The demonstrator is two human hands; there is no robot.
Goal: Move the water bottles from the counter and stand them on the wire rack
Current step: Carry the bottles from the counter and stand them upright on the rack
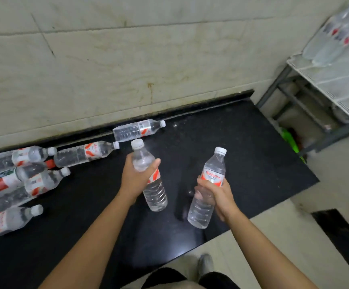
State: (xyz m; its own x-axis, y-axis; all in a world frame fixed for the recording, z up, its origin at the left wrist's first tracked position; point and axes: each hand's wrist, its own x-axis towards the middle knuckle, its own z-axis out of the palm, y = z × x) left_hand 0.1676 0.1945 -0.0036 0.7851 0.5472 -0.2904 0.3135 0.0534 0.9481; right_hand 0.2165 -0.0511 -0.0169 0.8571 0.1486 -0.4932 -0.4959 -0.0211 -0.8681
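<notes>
Holding a water bottle (pixel 155 195) in the left hand (pixel 135 178) and a second bottle (pixel 200 209) in the right hand (pixel 219 195), fingers (pixel 206 182) wrapped round, above the worktop (pixel 242 142), so best swing right to the far wire rack (pixel 340 86), keep upright, plant bases flat.

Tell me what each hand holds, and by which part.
Left hand grips a water bottle around its shoulder and label. Right hand grips a second water bottle around its middle, just below the label.
</notes>
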